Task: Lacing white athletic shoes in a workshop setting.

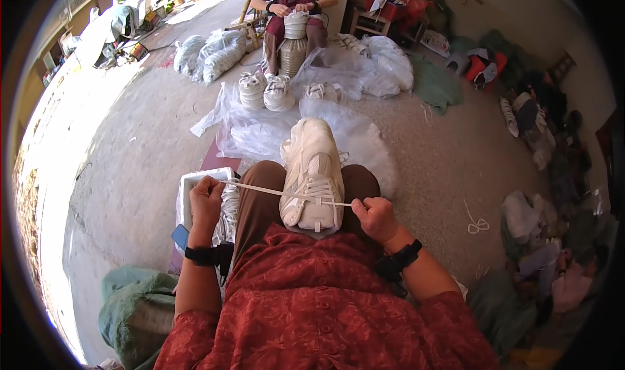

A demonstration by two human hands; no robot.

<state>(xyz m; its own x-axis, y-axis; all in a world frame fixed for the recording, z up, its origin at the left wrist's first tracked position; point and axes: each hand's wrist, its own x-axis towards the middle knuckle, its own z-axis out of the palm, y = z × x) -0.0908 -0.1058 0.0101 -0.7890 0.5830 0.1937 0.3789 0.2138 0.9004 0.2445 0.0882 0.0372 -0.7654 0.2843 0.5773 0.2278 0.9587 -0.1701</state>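
Between my knees sits a white sneaker (314, 168), its toe pointing away from me and its heel close to my shirt. White laces cross over its tongue. My left hand (207, 199) is closed on one end of a shoelace (257, 188) and pulls it out to the left, above a white box. On the other side my right hand (375, 217) pinches the other lace end, close beside the shoe. The lace runs nearly straight across the shoe between both hands.
The white box (185, 204) of laces stands left of my thigh. Ahead, several finished-looking white sneakers (278, 94) stand by clear plastic sheeting (260, 132). Beyond them a person (296, 5) handles another white shoe on a stand. Full bags (221, 54) lie behind; cloth heaps (560, 240) lie right.
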